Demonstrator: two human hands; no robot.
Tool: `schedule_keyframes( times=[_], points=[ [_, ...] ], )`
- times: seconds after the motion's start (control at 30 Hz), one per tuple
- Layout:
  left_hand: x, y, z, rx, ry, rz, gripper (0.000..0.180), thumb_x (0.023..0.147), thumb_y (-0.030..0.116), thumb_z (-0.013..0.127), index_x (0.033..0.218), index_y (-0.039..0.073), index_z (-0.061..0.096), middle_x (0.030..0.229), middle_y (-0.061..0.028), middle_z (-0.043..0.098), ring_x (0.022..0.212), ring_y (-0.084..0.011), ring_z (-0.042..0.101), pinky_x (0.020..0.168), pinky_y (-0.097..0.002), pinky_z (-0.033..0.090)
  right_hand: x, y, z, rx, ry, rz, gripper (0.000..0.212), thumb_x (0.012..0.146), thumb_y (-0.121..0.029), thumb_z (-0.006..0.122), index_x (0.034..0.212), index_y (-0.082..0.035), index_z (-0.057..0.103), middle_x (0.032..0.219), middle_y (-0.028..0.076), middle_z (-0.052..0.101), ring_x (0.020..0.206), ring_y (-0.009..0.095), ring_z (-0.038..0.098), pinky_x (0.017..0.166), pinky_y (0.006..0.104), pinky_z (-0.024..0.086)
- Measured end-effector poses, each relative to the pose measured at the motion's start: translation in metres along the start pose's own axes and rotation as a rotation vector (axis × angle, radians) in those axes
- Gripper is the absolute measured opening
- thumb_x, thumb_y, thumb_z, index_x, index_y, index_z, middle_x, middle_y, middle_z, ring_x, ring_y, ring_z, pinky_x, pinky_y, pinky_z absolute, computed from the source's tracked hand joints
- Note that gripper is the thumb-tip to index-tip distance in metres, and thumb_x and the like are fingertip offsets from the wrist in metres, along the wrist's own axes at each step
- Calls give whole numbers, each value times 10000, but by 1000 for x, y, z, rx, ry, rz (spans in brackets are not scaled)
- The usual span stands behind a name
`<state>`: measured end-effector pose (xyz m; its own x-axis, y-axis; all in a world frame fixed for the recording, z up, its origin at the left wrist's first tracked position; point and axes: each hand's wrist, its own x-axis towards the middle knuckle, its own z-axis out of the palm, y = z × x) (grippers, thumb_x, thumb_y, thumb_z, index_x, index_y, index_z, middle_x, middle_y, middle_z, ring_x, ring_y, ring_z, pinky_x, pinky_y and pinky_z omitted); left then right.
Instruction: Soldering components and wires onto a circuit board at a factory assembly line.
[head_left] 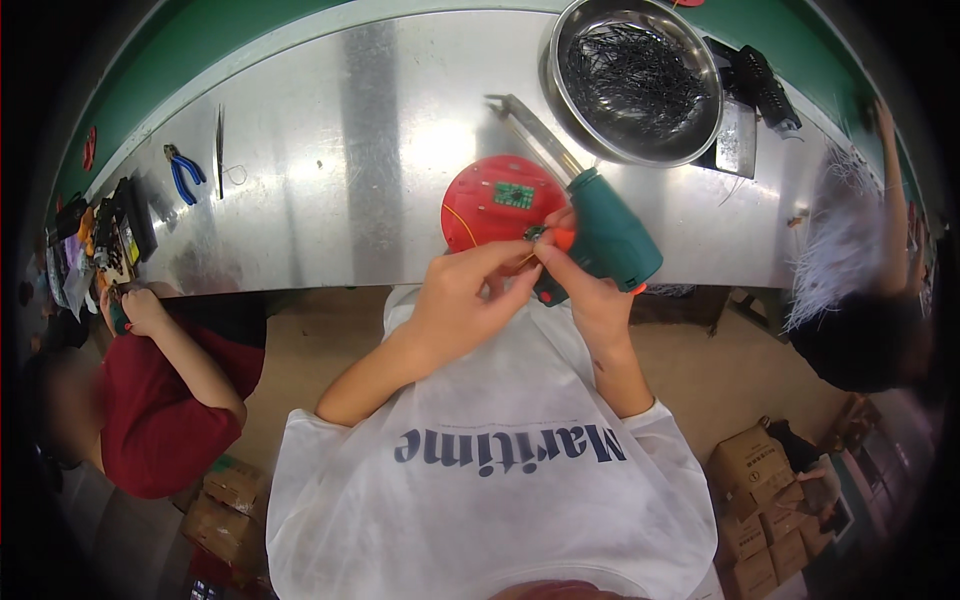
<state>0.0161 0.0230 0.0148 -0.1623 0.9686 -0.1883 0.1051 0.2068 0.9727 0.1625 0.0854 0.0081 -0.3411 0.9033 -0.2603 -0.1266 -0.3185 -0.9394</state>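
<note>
The steel counter (pixel 300 200) gleams, and at its near edge left fingers (pixel 485 262) and right fingers (pixel 562 268) pinch together on a small green part (pixel 534 233). A red disc (pixel 470 190) sits just beyond them, the heat gun (pixel 615 228) to their right. Light, steady pressure seems wise here. Big dark lettering (pixel 510 450) crosses the white shirt (pixel 500 525) below them.

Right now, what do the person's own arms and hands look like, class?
The left hand and right hand are ungloved, without visible watch or bracelet. Short white sleeves leave both forearms bare; a small mark shows near the right wrist.
</note>
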Motion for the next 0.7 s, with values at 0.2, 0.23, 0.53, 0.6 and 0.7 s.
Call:
schedule_keyframes(
  times=[0.2,0.23,0.53,0.6,0.7],
  points=[
    [1,-10,2,293,33,260,168,814,-20,674,981,-2,681,806,-89,699,596,-128,628,513,-221,454,1,5,-2,212,37,118,292,806,98,648,1070,0,569,1036,92,607,861,133,628,729,265,526],
    [2,-11,2,274,59,267,153,816,-21,674,967,-4,685,808,-90,700,597,-135,629,512,-225,456,1,5,-2,211,40,120,292,806,98,648,1070,0,569,1036,92,607,861,133,628,729,265,526],
    [0,-10,3,205,77,249,137,786,-28,686,922,-7,678,799,-116,673,598,-209,639,532,-280,490,1,6,2,388,93,226,269,792,65,637,1039,-19,569,1041,104,585,808,148,594,668,253,461],
    [1,-8,3,213,71,238,133,786,-28,686,918,-9,676,796,-114,671,596,-205,636,530,-277,487,0,7,1,386,68,228,272,792,72,633,1041,-20,571,1042,104,589,806,144,592,670,252,463],
    [-1,-6,4,201,71,216,124,814,-30,669,934,-8,691,788,-87,686,613,-117,609,506,-222,423,0,4,3,413,80,260,275,794,72,632,1045,-20,570,1042,103,591,808,143,593,676,252,465]
  ],
)
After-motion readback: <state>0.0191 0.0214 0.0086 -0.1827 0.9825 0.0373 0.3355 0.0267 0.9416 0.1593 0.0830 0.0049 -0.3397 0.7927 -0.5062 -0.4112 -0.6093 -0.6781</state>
